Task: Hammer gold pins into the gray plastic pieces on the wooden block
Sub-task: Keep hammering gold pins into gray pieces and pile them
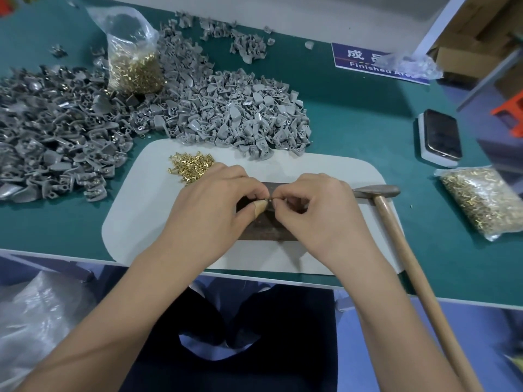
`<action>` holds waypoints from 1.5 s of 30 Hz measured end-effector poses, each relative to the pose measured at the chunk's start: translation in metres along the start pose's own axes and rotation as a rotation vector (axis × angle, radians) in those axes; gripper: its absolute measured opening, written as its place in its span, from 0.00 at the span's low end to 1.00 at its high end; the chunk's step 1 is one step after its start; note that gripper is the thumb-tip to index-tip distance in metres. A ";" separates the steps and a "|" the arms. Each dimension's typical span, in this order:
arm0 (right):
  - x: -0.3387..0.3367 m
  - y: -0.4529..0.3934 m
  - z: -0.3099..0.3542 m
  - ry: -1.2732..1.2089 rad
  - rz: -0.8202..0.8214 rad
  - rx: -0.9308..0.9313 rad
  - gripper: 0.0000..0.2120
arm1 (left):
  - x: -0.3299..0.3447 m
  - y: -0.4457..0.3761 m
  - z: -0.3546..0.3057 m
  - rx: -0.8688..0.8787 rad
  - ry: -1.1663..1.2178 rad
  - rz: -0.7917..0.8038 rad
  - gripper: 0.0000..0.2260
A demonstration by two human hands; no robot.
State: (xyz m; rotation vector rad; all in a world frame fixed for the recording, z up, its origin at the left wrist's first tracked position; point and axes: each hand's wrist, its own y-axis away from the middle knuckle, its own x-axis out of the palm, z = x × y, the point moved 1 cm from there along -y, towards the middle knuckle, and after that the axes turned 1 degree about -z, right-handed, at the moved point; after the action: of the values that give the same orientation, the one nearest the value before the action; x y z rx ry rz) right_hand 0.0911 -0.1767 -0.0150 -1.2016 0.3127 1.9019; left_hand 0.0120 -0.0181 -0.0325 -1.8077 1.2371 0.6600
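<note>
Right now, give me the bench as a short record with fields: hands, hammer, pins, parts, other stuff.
left hand: left hand over the block, fingers curled, pinching a small part at the fingertips
right hand: right hand meets it, pinching something too small to tell
hammer: hammer lies untouched on the mat, right of the block
loose pins: pins heaped on the mat, behind the left hand
parts: gray pieces piled behind the mat
other: pin bag and phone at right

Bare mat (325,168) lies behind the block (266,232), hemmed by gray pieces (240,114) and hammer (396,219).
</note>
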 end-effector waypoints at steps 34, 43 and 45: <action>-0.043 0.064 -0.003 -0.158 -0.003 0.255 0.13 | -0.005 -0.002 -0.005 0.090 -0.173 -0.015 0.04; -0.030 0.054 0.000 -0.009 -0.014 0.265 0.16 | -0.006 -0.001 -0.007 0.114 -0.215 -0.034 0.04; -0.036 0.054 -0.003 -0.005 -0.098 0.245 0.17 | -0.005 -0.002 -0.007 0.121 -0.218 -0.040 0.05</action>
State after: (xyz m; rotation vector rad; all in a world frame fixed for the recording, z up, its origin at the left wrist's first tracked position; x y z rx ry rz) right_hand 0.0587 -0.2303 0.0023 -1.0302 0.4617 1.7263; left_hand 0.0112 -0.0215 -0.0240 -1.6111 1.0696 0.7227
